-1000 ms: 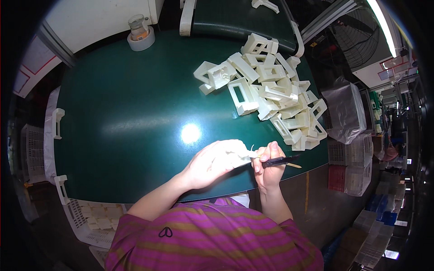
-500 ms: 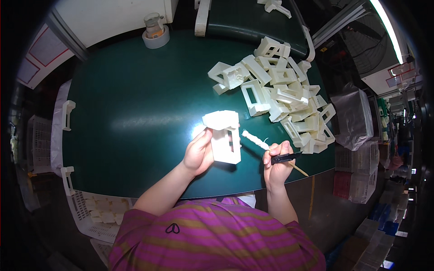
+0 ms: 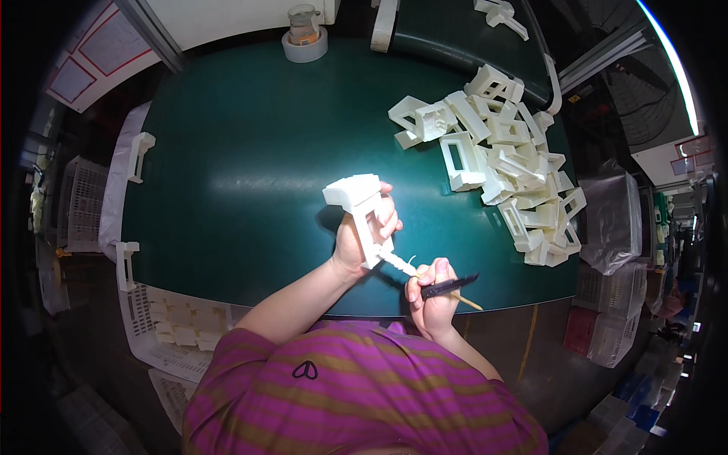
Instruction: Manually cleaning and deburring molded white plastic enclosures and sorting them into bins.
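Observation:
My left hand (image 3: 350,244) is closed around a white plastic part (image 3: 354,191), a frame with a rectangular opening and a thick block at its top end. Fingers wrap its far side. My right hand (image 3: 434,299) grips a thin wooden stick (image 3: 469,302) whose front end is wrapped in white material (image 3: 397,262). That wrapped tip meets the lower end of the part; whether it presses on it I cannot tell. A slim black tool (image 3: 449,286), its exact kind unclear, is held in the same right hand across the stick.
Similar white parts lie in a pile (image 3: 519,163) on the green table (image 3: 250,220), at right. A roll of tape (image 3: 305,50) with a glass jar (image 3: 302,24) on it stands at the back. Two white pieces (image 3: 139,157) sit along the left edge, above a crate (image 3: 163,334) of parts.
The white part has been tilted in my left hand, its fingers now showing on the far side. My right hand has come left, bringing the wrapped tip to the part. The whole view has shifted.

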`<state>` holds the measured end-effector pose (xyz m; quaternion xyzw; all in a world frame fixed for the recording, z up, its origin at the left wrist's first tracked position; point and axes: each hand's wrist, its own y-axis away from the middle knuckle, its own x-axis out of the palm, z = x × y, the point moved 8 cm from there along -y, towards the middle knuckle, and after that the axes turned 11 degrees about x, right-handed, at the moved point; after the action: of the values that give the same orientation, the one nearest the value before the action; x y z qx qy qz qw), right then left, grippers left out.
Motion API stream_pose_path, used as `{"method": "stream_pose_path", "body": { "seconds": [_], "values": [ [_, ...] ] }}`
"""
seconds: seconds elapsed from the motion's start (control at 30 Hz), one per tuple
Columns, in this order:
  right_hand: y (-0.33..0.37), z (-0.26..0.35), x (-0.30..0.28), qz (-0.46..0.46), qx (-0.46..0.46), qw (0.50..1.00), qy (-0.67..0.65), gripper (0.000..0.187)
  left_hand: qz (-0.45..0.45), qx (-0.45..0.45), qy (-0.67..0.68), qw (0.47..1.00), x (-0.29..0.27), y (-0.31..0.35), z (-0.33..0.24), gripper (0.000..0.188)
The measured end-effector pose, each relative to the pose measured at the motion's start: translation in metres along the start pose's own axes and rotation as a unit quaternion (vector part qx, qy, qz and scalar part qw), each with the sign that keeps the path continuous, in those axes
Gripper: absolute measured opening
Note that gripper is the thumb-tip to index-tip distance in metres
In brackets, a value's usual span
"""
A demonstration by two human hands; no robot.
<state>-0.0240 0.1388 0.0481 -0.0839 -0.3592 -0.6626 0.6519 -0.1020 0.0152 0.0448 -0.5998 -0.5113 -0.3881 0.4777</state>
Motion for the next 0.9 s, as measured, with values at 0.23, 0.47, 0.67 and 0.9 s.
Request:
{"method": "stream_pose_path", "body": {
  "seconds": [0.23,0.47,0.67,0.9],
  "values": [
    [-0.011,-0.031,0.036,0.207,0.279,0.859,-0.376,0.044,-0.043,0.069,-0.312,0.946,0.023,0.006,-0.079,0.044],
    [-0.025,-0.012,0.018,0.148,0.225,0.933,-0.237,0.042,-0.028,0.097,-0.87,0.482,0.008,0.055,-0.261,0.043],
    [-0.031,-0.028,0.058,0.158,0.277,0.921,-0.222,0.04,0.124,0.102,-0.98,0.121,0.029,0.085,-0.296,0.061],
    [-0.038,-0.044,0.07,0.12,0.283,0.925,-0.223,0.04,-0.102,0.075,-0.973,0.193,0.019,0.121,-0.289,0.041]
  ]
}}
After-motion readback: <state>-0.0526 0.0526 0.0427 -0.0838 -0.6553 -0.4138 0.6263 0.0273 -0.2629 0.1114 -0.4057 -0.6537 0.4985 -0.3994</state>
